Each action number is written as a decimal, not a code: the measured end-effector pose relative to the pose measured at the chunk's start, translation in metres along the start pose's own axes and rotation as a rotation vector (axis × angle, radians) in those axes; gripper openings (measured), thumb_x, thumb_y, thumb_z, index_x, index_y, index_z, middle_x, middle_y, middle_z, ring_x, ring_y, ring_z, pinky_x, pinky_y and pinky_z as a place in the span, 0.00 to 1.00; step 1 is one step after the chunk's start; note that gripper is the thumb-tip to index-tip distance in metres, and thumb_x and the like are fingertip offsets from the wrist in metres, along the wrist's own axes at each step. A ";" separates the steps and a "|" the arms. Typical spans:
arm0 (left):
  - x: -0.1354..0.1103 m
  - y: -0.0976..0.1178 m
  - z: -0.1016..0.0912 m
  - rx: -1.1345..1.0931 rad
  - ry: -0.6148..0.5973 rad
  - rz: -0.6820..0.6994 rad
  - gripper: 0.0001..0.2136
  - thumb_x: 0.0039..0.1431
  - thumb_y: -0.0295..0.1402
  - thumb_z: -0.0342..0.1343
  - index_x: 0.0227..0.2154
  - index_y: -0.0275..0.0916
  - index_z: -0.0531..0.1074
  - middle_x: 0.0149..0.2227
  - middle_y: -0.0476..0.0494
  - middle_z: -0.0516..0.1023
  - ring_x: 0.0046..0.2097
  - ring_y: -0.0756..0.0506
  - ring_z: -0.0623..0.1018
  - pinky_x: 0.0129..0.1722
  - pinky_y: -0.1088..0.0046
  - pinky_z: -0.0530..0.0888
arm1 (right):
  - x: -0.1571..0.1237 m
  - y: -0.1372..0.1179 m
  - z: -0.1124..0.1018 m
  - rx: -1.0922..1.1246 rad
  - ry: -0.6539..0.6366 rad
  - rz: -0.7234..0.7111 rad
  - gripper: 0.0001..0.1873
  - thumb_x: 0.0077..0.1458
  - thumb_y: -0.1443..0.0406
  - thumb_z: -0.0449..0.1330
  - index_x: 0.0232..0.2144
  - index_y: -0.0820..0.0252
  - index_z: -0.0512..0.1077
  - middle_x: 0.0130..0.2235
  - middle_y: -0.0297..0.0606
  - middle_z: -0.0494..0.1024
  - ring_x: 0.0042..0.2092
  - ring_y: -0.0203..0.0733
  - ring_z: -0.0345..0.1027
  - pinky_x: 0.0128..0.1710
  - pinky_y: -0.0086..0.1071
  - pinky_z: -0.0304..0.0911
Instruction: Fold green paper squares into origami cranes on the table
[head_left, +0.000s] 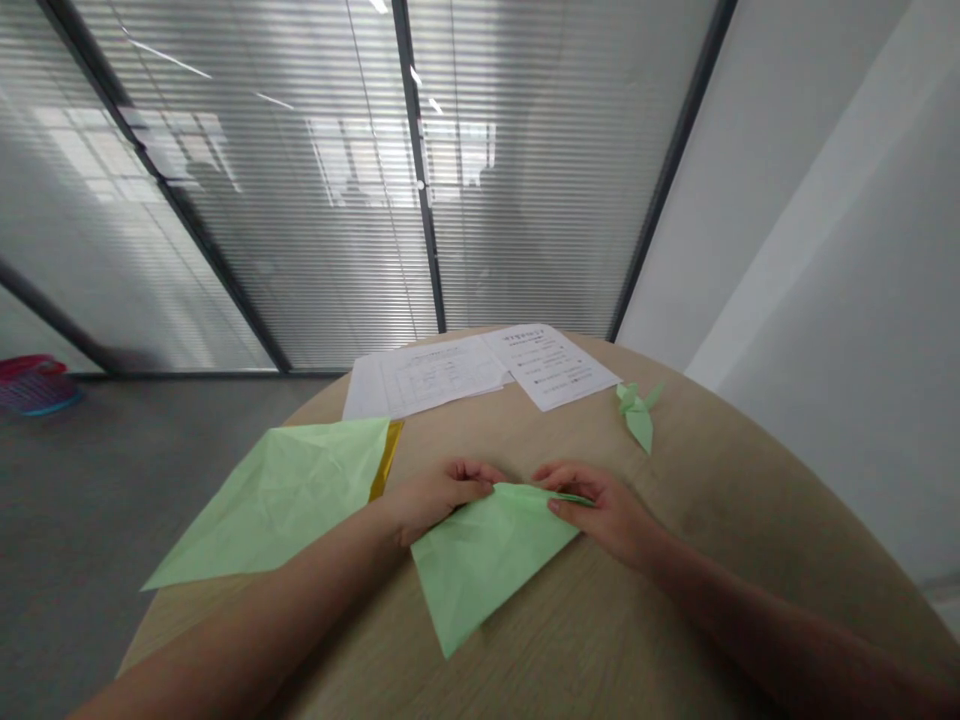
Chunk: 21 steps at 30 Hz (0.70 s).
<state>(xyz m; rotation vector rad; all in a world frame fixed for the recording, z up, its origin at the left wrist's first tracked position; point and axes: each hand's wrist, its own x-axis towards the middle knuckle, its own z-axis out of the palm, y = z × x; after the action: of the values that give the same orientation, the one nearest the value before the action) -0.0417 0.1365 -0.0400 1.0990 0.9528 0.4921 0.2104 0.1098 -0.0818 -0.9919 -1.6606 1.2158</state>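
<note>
A folded sheet of light green paper (491, 560) is held between my two hands over the wooden table, one corner pointing towards me. My left hand (446, 492) pinches its upper left edge, thumb on top and fingers curled behind. At the upper right edge, my right hand (596, 505) grips the paper between thumb and fingers, where folded layers show. The fingertips behind the paper are partly hidden. A larger, creased light green sheet (300, 490) lies beside my left forearm, with a gold strip (386, 462) along its right end.
Printed white sheets (427, 375) and another printed page (555, 365) lie at the table's far side. A small folded green paper figure (637, 415) sits to the right. Beyond the round table (735, 480) stand glass panels with blinds; a red and blue basket (36, 385) is on the floor.
</note>
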 end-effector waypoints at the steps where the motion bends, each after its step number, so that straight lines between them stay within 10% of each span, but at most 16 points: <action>1: 0.000 -0.001 -0.001 -0.019 0.028 0.005 0.14 0.50 0.37 0.67 0.38 0.36 0.78 0.32 0.46 0.81 0.29 0.50 0.77 0.31 0.74 0.73 | 0.000 0.000 -0.002 0.007 -0.009 -0.017 0.07 0.53 0.64 0.64 0.37 0.56 0.77 0.52 0.41 0.77 0.52 0.44 0.73 0.51 0.38 0.70; 13: -0.007 -0.006 -0.005 0.035 0.092 0.026 0.13 0.50 0.39 0.67 0.35 0.36 0.77 0.29 0.49 0.79 0.27 0.51 0.75 0.29 0.76 0.71 | -0.006 0.002 -0.002 -0.145 -0.096 -0.249 0.19 0.50 0.77 0.57 0.36 0.55 0.82 0.51 0.41 0.78 0.50 0.42 0.75 0.48 0.35 0.70; 21: -0.007 -0.008 0.003 0.419 0.077 0.197 0.07 0.53 0.34 0.60 0.33 0.37 0.78 0.27 0.51 0.77 0.29 0.51 0.74 0.29 0.76 0.68 | -0.012 -0.014 -0.020 0.012 -0.233 -0.210 0.14 0.62 0.59 0.56 0.45 0.49 0.80 0.58 0.39 0.73 0.60 0.51 0.67 0.58 0.46 0.63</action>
<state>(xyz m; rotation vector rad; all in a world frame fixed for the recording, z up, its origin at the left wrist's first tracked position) -0.0435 0.1262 -0.0441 1.5719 1.0482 0.5103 0.2312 0.1021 -0.0670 -0.6673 -1.8830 1.2329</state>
